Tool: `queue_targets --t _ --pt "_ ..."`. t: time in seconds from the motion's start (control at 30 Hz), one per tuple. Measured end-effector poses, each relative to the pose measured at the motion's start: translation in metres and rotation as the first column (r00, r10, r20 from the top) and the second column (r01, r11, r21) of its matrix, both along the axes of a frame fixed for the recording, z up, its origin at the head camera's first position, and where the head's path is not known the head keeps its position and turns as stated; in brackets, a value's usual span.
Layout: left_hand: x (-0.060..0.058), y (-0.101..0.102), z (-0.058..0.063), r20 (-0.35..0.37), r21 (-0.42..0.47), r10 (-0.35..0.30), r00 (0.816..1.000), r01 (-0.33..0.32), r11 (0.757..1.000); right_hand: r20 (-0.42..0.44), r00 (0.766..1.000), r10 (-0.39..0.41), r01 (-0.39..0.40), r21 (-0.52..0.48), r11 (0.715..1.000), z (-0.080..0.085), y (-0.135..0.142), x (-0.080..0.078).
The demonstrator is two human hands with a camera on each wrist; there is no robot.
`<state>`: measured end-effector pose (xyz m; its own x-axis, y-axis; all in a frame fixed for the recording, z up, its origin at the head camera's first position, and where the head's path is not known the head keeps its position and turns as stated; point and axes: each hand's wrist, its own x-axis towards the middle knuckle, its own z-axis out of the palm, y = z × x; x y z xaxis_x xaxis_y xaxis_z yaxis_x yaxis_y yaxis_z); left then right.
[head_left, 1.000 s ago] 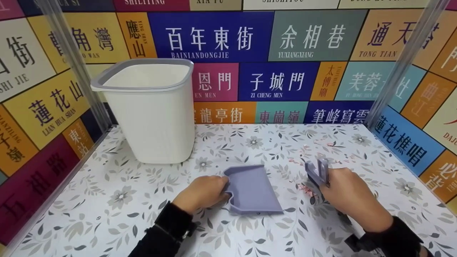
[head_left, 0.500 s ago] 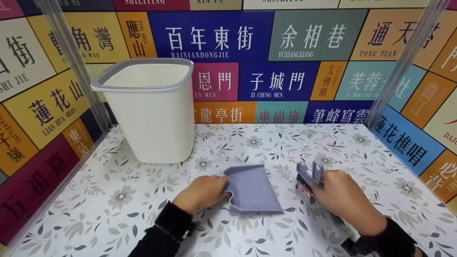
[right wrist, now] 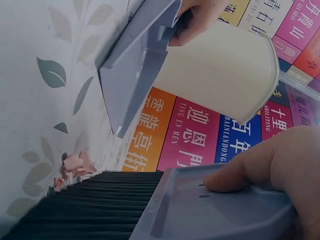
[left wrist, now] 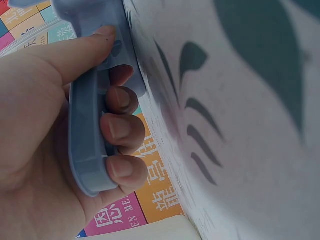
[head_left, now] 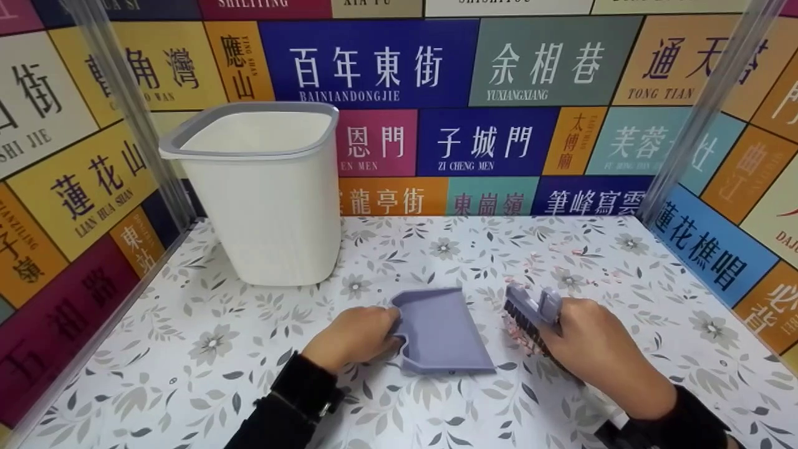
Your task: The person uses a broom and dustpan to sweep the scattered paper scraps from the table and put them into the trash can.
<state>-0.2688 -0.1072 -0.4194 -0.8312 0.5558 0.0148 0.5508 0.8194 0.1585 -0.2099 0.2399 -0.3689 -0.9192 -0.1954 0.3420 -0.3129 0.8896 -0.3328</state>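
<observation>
My left hand [head_left: 355, 333] grips the handle of a grey-purple dustpan [head_left: 439, 330], which lies flat with its open lip facing right. In the left wrist view, curled fingers wrap the dustpan handle [left wrist: 85, 135], the thumb on top. My right hand [head_left: 601, 346] holds a matching hand brush [head_left: 530, 308] with dark bristles [right wrist: 95, 205], tilted over the cloth. Pink paper-like scraps [head_left: 520, 337] bunch along the left side of the bristles, a short gap from the dustpan's lip. The right wrist view shows the scraps [right wrist: 77, 165] just ahead of the bristle tips.
A white bin [head_left: 268, 218] with a grey rim stands at the back left. More pink scraps [head_left: 576, 252] are scattered behind the brush. Leaf-patterned cloth [head_left: 399, 411] covers the table, and sign-printed panels [head_left: 368, 62] enclose the back and sides.
The brush has moved left toward the dustpan, pushing the pink scraps along with its bristles. My left hand and the dustpan have stayed in place.
</observation>
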Motion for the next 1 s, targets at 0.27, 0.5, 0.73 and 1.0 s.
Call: queue_targets --t 0.27,0.5,0.73,1.0 --pt "0.000 0.000 0.000 -0.004 -0.005 0.000 1.000 0.000 1.000 -0.024 1.000 0.006 -0.005 0.050 0.999 0.009 0.014 -0.001" --pt "0.000 0.000 0.000 0.000 0.007 0.001 1.000 -0.001 1.000 -0.040 0.999 -0.026 0.032 0.144 0.989 0.001 0.020 -0.009" --pt "0.002 0.000 0.002 0.007 0.011 0.000 1.000 0.000 1.000 -0.134 0.991 0.028 0.006 0.241 0.970 -0.018 0.009 -0.012" --pt "0.002 0.000 0.002 0.010 -0.001 0.001 1.000 -0.001 1.000 -0.138 0.987 0.077 -0.043 0.234 0.971 -0.025 -0.008 -0.007"
